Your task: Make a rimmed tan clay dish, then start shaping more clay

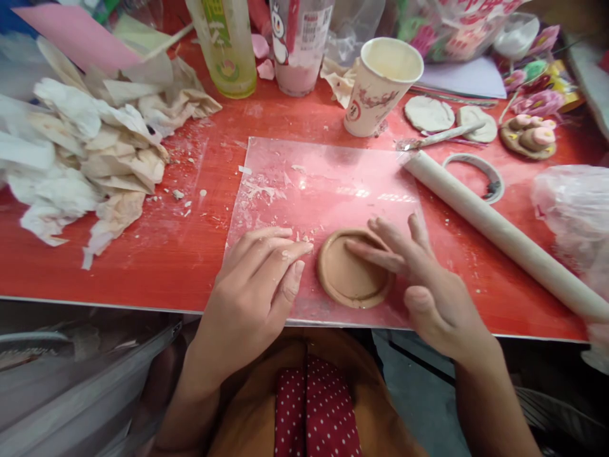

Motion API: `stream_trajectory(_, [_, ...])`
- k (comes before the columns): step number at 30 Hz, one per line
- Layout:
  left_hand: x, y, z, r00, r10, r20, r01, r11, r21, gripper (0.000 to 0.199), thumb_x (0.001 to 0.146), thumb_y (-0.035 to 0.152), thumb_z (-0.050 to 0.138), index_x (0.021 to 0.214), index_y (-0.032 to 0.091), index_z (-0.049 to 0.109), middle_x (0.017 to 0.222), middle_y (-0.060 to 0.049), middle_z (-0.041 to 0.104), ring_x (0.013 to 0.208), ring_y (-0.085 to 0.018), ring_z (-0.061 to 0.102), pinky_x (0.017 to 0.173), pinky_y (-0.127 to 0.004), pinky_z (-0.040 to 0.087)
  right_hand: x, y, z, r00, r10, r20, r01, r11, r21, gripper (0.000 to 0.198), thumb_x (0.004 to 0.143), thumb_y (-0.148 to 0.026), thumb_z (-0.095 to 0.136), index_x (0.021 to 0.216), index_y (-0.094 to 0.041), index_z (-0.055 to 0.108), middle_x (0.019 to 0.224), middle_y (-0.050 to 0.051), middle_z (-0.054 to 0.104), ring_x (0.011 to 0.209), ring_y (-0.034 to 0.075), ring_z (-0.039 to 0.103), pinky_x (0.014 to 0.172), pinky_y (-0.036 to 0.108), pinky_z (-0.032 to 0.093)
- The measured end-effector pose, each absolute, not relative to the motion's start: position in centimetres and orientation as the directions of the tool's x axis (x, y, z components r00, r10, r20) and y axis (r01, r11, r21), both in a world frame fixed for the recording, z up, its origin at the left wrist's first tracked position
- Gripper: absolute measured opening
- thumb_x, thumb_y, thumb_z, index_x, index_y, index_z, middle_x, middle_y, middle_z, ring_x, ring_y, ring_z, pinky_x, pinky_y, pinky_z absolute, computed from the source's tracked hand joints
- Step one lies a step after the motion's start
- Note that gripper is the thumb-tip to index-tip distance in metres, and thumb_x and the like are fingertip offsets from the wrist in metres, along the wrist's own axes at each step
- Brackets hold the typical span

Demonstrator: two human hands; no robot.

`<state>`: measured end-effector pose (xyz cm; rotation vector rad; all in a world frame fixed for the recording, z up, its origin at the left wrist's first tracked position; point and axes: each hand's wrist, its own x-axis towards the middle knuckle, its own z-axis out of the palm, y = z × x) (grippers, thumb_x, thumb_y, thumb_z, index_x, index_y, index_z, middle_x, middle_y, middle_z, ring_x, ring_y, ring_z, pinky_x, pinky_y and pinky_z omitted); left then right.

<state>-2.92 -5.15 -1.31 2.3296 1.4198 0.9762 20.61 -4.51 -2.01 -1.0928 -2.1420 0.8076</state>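
A round, shallow clay dish [354, 279] with a raised rim lies on a clear plastic sheet [333, 184] near the table's front edge. Over its right side reaches my right hand [428, 292], fingers spread, one fingertip at the dish's inner floor; whether it presses there I cannot tell. My left hand [257, 279] rests just left of the dish, apart from it, with fingers stretched out and holding nothing. Bits of clay cling to its fingertips, and pale crumbs lie on the sheet beside them.
Crumpled tissues [90, 146] cover the red table's left. At the back stand a green bottle [228, 57], a pink-filled cup [299, 51] and a paper cup [375, 89]. A long roller [504, 231], tape ring [497, 174], clay pieces [428, 114] and a small clay model [528, 136] lie right.
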Motion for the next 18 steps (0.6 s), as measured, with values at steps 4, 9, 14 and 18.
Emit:
stream_trajectory(4, [-2.88,-5.14,-1.27,0.305,0.859,0.411,0.696,-0.496,0.519,0.022,0.088,0.011,0.048,0.106,0.012,0.06,0.1,-0.006,0.063,0.106,-0.019,0.055,0.097,-0.036,0.044,20.91,-4.59,-1.86,-0.513,0.817,0.263,0.43,0.51,-0.745,0.06,0.093,-0.057,0.017,0.146,-0.029,0.026,0.131,0.002,0.057,0.125,0.027,0.048,0.116,0.057,-0.004])
stream_trajectory(9, [-2.86,-5.16,-1.22,0.308,0.857,0.412,0.699,-0.498,0.513,0.022,0.088,0.01,0.048,0.107,0.013,0.06,0.101,-0.006,0.063,0.107,-0.019,0.054,0.097,-0.037,0.043,20.76,-4.44,-1.81,-0.509,0.829,0.229,0.487,0.497,-0.718,0.061,0.094,-0.052,0.025,0.149,-0.03,0.009,0.126,0.001,0.06,0.136,0.024,0.032,0.116,0.057,-0.002])
stream_trajectory(14, [-2.85,-5.18,-1.18,0.308,0.859,0.41,0.694,-0.497,0.521,0.022,0.088,0.011,0.048,0.106,0.013,0.06,0.101,-0.006,0.063,0.107,-0.018,0.054,0.097,-0.037,0.043,20.7,-4.4,-1.8,-0.497,0.822,0.279,0.424,0.511,-0.748,0.06,0.094,-0.055,0.018,0.147,-0.028,0.02,0.122,0.0,0.063,0.131,0.022,0.041,0.118,0.051,-0.007])
stream_trajectory(18, [-2.86,-5.14,-1.17,0.304,0.862,0.404,0.7,-0.49,0.519,0.021,0.088,0.01,0.049,0.106,0.012,0.06,0.101,-0.006,0.063,0.107,-0.018,0.054,0.098,-0.037,0.043,20.74,-4.37,-1.7,-0.544,0.807,0.227,0.472,0.519,-0.712,0.061,0.095,-0.053,0.023,0.149,-0.028,0.012,0.126,0.0,0.061,0.134,0.023,0.036,0.117,0.053,-0.005])
